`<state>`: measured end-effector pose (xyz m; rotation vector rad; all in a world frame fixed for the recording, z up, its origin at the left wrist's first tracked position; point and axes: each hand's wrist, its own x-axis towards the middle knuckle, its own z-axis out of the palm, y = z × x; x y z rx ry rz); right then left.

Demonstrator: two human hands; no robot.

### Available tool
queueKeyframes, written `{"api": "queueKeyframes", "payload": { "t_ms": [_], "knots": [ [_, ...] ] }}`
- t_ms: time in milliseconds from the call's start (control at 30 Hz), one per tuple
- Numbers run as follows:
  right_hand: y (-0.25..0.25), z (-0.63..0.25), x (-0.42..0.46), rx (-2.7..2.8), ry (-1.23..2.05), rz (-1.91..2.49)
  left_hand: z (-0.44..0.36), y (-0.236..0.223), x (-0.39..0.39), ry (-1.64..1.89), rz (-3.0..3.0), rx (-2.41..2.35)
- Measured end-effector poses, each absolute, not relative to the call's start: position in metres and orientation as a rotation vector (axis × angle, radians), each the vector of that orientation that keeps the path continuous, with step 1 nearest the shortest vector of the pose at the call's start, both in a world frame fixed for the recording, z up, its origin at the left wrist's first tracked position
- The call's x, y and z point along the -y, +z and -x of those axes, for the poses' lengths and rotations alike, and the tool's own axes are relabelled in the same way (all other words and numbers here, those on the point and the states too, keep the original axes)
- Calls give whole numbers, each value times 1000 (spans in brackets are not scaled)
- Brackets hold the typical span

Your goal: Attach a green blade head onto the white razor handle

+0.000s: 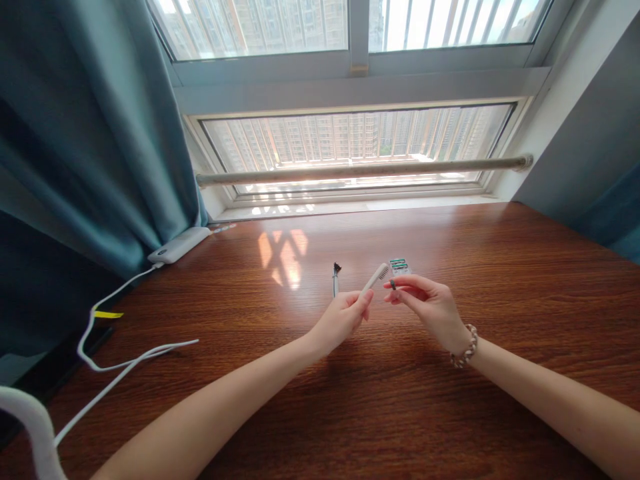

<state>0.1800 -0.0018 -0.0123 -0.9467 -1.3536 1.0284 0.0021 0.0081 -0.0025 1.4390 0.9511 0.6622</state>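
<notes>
left hand [347,312]: closed around the lower end of a white comb-like tool [373,281], thumb lying along the handle.
right hand [433,300]: pinching a small dark piece [393,285] between thumb and forefinger, the other fingers loosely curled (what the piece is, i cannot tell at this size).
white tool's long axis: slanting from about 7 o'clock at the grip to between 1 and 2 o'clock at the toothed head [383,271].
head to dark piece: the piece sits just beside the head, between 4 and 5 o'clock from it; whether the two are at the same height, i cannot tell.
nearer hand: the right, its fingertips just beside the toothed end, while the left grips the far end of the handle.
clear packet with green strips [399,266]: on the bench [270,333], at about 12 o'clock from the right fingertips, its near end partly covered by that hand.
dark-headed tool [335,280]: lying near the left hand at 11 o'clock, its long axis close to 12-and-6, dark end away from the wearer.
white device [180,245]: well apart, toward 10 o'clock by the curtain [150,133], a white cable [86,337] attached.
</notes>
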Motion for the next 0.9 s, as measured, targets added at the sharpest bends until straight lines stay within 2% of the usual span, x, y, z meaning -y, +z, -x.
{"api": "queueKeyframes", "payload": {
  "t_ms": [267,500,900],
  "knots": [
    [-13,-182,3,1452,963,926,-2,-6,-9,701,-1356,-955],
    [-12,-181,11,1818,622,930,-2,1,-7,584,-1027,-684],
    [-13,-183,12,2072,458,872,-3,4,-4,528,-1074,-725]
  ]
}}
